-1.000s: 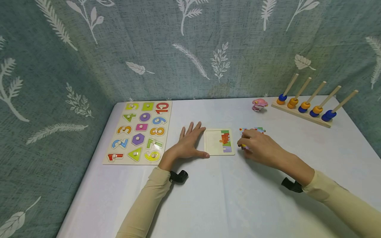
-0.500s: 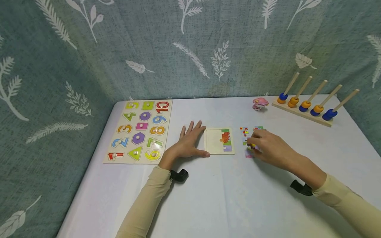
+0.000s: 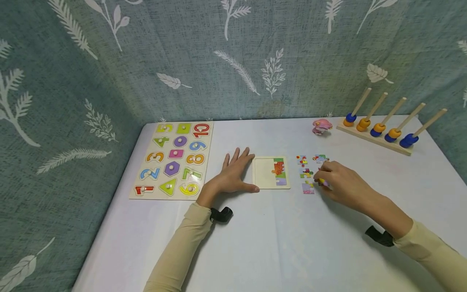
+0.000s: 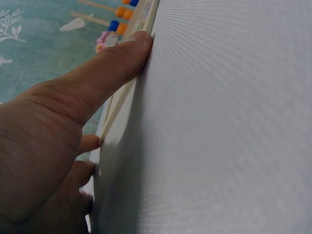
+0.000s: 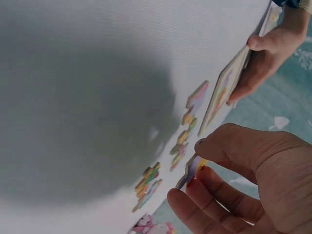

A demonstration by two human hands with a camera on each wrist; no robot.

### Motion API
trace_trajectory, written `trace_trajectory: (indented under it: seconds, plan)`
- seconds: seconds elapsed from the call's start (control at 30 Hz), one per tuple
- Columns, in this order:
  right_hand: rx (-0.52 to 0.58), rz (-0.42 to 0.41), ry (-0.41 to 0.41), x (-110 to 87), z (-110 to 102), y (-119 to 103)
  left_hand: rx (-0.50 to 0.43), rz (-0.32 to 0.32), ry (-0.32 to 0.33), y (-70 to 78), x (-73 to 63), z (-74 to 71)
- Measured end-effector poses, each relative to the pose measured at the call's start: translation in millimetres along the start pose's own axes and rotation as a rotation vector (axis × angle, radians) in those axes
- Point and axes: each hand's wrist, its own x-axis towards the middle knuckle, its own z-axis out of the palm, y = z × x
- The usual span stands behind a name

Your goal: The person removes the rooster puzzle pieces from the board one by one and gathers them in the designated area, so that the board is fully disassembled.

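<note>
A square wooden puzzle tray (image 3: 262, 173) lies mid-table, with joined pieces (image 3: 279, 172) showing a red figure along its right side. My left hand (image 3: 233, 174) rests at its left edge, fingers extended and spread; in the left wrist view the thumb (image 4: 112, 68) touches the tray's edge. Between thumb and fingers, my right hand (image 3: 343, 184) pinches a purple and yellow jigsaw piece (image 5: 191, 170), raised off the cloth in the right wrist view. Loose jigsaw pieces lie right of the tray, among them a pink-purple one (image 3: 308, 188), a green one (image 3: 306, 173) and a blue one (image 3: 321, 158).
At the left lies a number and shape peg board (image 3: 171, 160). A pink toy figure (image 3: 322, 126) stands at the back, beside a wooden stand (image 3: 375, 139) with upright pegs and blue and orange beads. Patterned fabric (image 3: 237, 61) hangs behind the white-covered table.
My right hand has moved right, carrying the pinched jigsaw piece away from the tray and uncovering loose pieces on the cloth. My left hand keeps its place at the tray.
</note>
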Motion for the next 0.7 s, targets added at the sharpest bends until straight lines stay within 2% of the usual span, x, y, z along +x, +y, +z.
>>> trace_trajectory:
  seconds: [0.33, 0.7]
  plan:
    - [0.020, 0.031, 0.002, -9.8, 6, 5, -0.003, 0.000, 0.003, 0.9, -0.4, -0.7]
    - [0.031, 0.047, -0.034, -15.3, 13, 6, -0.002, -0.001, 0.002, 0.5, 0.7, 0.6]
